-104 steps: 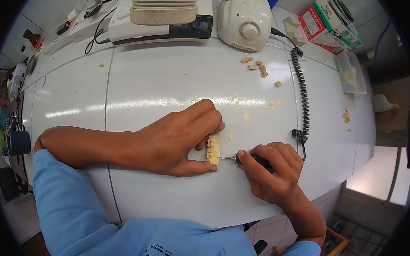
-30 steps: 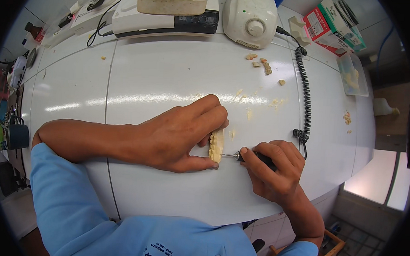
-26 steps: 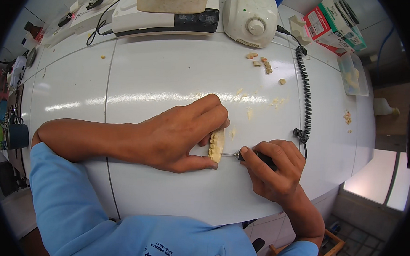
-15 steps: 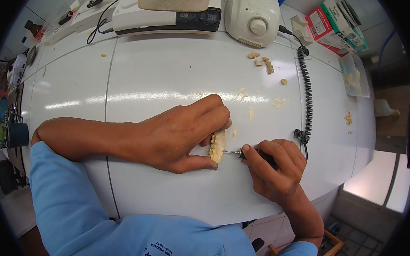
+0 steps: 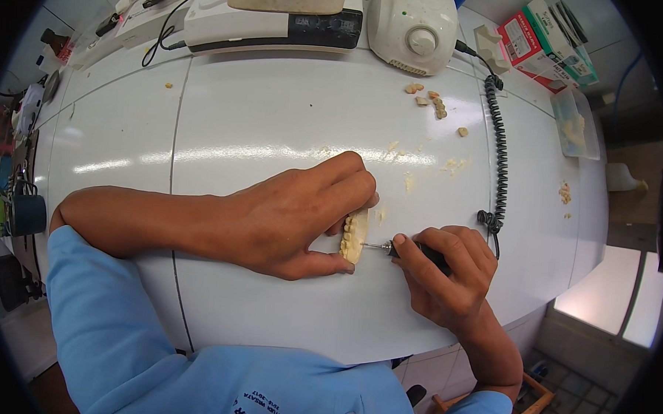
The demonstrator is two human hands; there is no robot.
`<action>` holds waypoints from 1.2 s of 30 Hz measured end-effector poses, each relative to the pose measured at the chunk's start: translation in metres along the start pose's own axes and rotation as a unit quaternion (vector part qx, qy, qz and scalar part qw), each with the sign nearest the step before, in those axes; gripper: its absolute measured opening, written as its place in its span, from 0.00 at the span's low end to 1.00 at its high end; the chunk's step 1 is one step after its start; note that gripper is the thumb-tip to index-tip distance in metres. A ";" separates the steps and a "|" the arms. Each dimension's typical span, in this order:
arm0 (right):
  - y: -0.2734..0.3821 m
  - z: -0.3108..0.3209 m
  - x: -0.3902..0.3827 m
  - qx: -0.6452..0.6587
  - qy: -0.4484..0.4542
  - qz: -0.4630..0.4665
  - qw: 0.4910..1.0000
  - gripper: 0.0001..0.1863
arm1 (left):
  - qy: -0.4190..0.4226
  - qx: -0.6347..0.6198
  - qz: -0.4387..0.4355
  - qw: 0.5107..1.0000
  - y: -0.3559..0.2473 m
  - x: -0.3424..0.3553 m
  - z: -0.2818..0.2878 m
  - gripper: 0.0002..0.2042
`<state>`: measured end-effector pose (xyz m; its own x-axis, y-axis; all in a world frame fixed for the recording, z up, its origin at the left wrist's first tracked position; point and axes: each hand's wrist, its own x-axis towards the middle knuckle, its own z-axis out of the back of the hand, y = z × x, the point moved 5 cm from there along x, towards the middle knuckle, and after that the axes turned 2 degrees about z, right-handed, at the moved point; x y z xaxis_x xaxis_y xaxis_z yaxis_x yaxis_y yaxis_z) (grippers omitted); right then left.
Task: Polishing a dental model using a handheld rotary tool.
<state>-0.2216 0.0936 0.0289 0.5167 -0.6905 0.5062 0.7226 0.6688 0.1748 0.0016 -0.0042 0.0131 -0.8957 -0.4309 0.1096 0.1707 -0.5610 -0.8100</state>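
A cream-coloured dental model (image 5: 354, 239) with a row of teeth lies between the fingers and thumb of my left hand (image 5: 294, 214). The thumb presses its near end and the bent fingers hold its far end. My right hand (image 5: 450, 275) is closed around a black rotary handpiece (image 5: 431, 257). Its thin metal bur points left and meets the model's right side, or comes very close to it. Pale dust (image 5: 409, 182) is scattered on the table just beyond the model.
Loose tooth pieces (image 5: 439, 108) lie toward the far right. A coiled black cord (image 5: 500, 148) runs down from the white control unit (image 5: 413, 29). At the back stands a white device (image 5: 276, 31). Boxes (image 5: 546, 46) and a clear plastic tub (image 5: 574, 125) sit at the right.
The whole view has shifted very slightly. Both hands keep their hold on the model and the handpiece, and the bur stays at the model's right side.
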 end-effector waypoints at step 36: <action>0.001 0.000 -0.001 0.000 0.005 0.004 1.000 0.16 | -0.001 0.018 -0.028 0.999 0.001 0.000 0.000 0.36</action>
<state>-0.2218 0.0955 0.0287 0.5269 -0.6874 0.4999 0.7186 0.6744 0.1700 0.0017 -0.0042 0.0123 -0.9037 -0.3988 0.1558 0.1346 -0.6100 -0.7809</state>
